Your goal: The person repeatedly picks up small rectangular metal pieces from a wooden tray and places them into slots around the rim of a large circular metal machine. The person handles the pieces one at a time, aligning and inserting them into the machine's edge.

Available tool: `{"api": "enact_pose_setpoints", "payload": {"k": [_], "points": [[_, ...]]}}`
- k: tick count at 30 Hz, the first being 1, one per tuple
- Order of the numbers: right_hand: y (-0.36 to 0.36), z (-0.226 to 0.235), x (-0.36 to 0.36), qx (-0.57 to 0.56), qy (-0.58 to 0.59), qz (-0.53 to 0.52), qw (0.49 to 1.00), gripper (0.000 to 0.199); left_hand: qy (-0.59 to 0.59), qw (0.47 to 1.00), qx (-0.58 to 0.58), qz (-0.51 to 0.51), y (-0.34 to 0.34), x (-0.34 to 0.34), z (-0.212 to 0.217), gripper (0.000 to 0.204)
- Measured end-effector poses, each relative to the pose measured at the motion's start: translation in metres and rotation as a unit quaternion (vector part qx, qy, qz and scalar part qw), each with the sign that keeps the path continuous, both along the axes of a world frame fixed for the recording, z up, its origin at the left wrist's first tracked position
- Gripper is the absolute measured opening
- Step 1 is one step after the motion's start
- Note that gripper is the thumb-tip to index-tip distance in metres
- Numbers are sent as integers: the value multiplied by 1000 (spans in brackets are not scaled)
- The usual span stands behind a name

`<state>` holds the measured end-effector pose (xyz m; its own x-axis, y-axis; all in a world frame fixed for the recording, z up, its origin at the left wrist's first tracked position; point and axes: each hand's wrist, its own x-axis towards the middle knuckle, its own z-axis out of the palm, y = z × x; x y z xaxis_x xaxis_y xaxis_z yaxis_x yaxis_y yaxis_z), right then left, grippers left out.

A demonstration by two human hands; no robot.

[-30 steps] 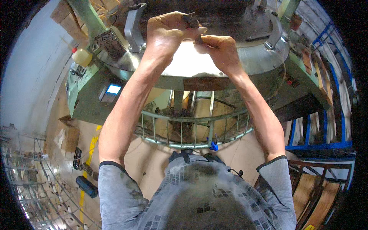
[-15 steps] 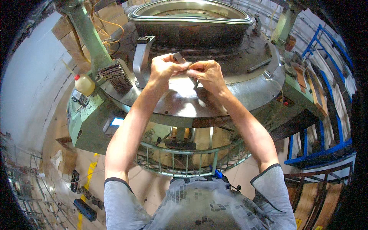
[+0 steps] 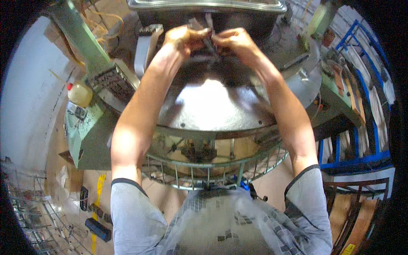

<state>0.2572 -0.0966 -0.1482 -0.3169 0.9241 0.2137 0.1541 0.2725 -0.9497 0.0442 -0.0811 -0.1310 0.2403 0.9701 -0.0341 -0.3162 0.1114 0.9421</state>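
Both my arms reach forward over a large round metal machine table (image 3: 212, 110). My left hand (image 3: 180, 37) and my right hand (image 3: 236, 40) meet at the far side, fingers pinched together on a small dark metal part (image 3: 206, 36) held between them. The part stands just in front of a dark raised ring housing (image 3: 204, 10) at the top of the view. What the fingertips hide of the part cannot be made out.
A green machine frame (image 3: 85, 127) with a control panel and a small yellow bottle (image 3: 80, 94) stands at left. A wire guard ring (image 3: 204, 170) circles below the table. Blue racks (image 3: 357, 153) stand at right, wire crates (image 3: 29, 212) at lower left.
The view has drawn closer and tilted, so the machine top fills more of the picture. My two hands stayed together on the small part and moved toward the raised housing.
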Motion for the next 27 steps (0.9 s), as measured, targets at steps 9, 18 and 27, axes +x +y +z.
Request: {"api": "enact_pose_setpoints", "payload": {"k": [9,18,27], "points": [[25,-15,4,12,105,-33,994,23,48,955,277,91,0,10,7,8],[2,-22,-31,105,0,-166,980,20,436,627,586,270,-15,11,0,15],[4,-46,-30,172,11,-206,963,20,558,583,556,197,-20,9,-14,13]]}}
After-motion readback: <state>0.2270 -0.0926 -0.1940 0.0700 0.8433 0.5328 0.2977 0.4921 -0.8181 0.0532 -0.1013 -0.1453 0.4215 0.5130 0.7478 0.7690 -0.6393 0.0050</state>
